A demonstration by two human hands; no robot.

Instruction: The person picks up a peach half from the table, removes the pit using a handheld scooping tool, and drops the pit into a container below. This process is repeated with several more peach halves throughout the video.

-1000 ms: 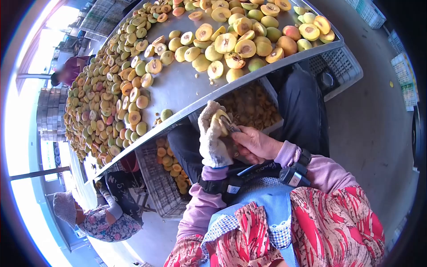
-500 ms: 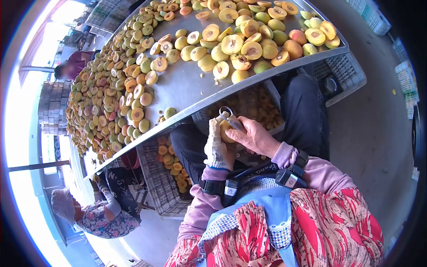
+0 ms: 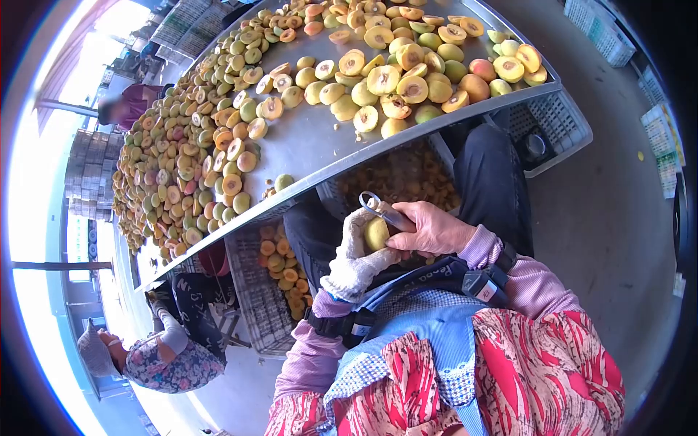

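Clearly, a yellowish fruit (image 3: 376, 234) is held before the wearer in the gloved left hand (image 3: 355, 265), whose fingers are curled round it; whether it is whole or halved cannot be told. A slim tool (image 3: 396, 218) is gripped firmly by the bare right hand (image 3: 438, 231), with its ring-shaped end raised just above the fruit, at 12 o'clock, and the thumb laid close beside the fruit.

From there, fruit pieces (image 3: 407, 178) are heaped at 1 o'clock, beneath a metal table (image 3: 298, 142). At 8 o'clock, fruit halves (image 3: 283, 269) are held in a grey crate (image 3: 251, 291). At 2 o'clock, past a dark-trousered knee (image 3: 494, 174), a pale crate (image 3: 567, 120) is tucked below the table's corner. The tabletop is strewn with cut fruit (image 3: 182, 167), most thickly around 10 o'clock.

Farther off, a co-worker (image 3: 174, 360) in a hat and flowered top is seen at 8 o'clock, and a person in purple (image 3: 139, 102) at 10.
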